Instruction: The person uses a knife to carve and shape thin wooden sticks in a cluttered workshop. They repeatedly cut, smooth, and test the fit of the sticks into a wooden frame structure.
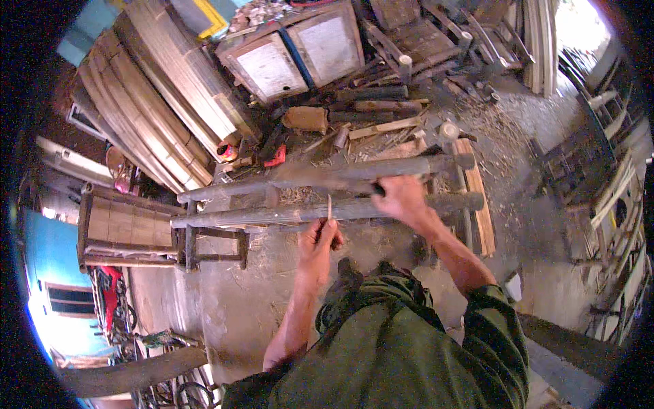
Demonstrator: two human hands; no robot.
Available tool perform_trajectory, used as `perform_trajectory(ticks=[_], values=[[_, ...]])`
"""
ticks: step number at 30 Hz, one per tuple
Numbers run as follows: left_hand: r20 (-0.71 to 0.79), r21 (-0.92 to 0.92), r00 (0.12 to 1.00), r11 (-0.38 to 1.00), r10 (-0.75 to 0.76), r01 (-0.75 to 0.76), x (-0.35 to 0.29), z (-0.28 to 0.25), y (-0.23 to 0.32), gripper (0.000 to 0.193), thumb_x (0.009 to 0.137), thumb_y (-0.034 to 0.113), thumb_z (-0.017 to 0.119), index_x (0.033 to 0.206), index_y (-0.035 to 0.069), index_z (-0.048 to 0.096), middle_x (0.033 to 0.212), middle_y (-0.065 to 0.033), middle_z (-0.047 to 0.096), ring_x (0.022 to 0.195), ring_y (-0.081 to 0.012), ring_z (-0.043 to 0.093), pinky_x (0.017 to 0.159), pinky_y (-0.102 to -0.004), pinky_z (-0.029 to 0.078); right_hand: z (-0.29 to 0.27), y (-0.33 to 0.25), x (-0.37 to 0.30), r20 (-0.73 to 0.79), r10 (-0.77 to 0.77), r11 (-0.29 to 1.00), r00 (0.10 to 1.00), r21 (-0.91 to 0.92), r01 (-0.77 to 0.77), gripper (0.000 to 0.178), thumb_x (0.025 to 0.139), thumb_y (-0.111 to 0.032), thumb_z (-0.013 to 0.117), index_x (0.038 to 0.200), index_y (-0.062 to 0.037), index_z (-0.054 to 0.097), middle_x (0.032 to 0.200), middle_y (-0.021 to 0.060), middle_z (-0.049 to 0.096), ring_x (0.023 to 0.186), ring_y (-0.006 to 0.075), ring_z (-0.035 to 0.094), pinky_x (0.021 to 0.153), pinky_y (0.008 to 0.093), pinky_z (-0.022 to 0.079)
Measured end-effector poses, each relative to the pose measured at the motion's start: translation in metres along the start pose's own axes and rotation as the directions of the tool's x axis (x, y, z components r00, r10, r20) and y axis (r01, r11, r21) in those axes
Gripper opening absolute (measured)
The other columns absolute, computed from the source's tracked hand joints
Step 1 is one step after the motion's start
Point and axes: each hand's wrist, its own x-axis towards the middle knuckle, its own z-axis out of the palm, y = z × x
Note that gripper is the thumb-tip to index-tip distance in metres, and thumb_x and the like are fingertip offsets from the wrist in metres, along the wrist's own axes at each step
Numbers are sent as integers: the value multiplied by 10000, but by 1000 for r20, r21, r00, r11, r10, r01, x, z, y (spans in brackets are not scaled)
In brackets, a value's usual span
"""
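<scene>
My left hand (319,240) is closed, pinching a short thin strip of pale wood or bamboo (330,206) that stands upright from thumb and fingers. The strip reaches across the near dark pole (259,217) of a low bench-like frame. My right hand (403,196) is wrapped round the dark handle of a long-bladed tool (327,180). Its blade points left over the frame, behind the strip, and is smeared by motion. I cannot tell whether it is a saw or a large knife, nor whether it touches the strip. The far pole (402,168) runs behind the tool.
Shavings and cut wood pieces (385,127) litter the floor beyond the frame, near a red object (276,157). Long split bamboo lengths (146,102) lean at far left beside a cabinet (323,44). A wooden stool (129,225) stands left; chairs (415,41) stand far right.
</scene>
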Motion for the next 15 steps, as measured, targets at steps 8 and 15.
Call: perform_trajectory(ticks=[8,15], values=[[-98,355,985,930,142,-99,4,3,6,148,929,158,564,837,43,580,648,12,490,605,-78,431,555,-263,367,32,5,5,15,-215,971,977,-103,215,253,678,-189,642,923,-140,681,878,124,682,820,312,660,672,476,512],[-61,441,994,896,95,-58,-8,-48,-12,177,939,178,551,859,22,579,636,-2,511,581,-75,459,529,-263,380,24,149,-6,-180,319,946,931,5,-323,233,802,-293,637,853,-66,651,776,149,655,699,326,638,597,395,490]])
